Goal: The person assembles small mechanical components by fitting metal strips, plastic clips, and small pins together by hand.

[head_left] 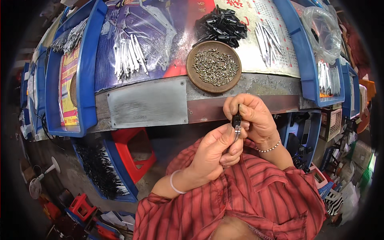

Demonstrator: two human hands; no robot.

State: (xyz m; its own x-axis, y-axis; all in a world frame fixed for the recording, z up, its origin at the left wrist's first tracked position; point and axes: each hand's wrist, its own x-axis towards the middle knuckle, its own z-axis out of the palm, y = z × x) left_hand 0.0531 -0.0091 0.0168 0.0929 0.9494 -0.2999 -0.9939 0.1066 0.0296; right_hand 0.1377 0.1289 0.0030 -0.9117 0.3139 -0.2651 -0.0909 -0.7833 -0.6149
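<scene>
Just off the bench's front edge, my two hands meet around a small assembly. My left hand [214, 150] pinches a slim silver metal piece [237, 133] between thumb and fingers. My right hand [256, 116] closes on a small black part [237, 121] at the metal piece's upper end. The fingers hide much of both pieces, so how they are joined does not show. Beyond the hands, a round brown dish [189, 61] holds many small metal pins [215, 67]. Behind it lies a heap of black parts [221, 27].
Slim silver pieces lie on the bench at left [130, 56] and right [268, 43]. Blue bins stand at the left [86, 76] and right [299, 48]. A metal plate [148, 104] is fixed along the front edge. Below are a red stool [134, 154] and a filled blue bin [130, 186].
</scene>
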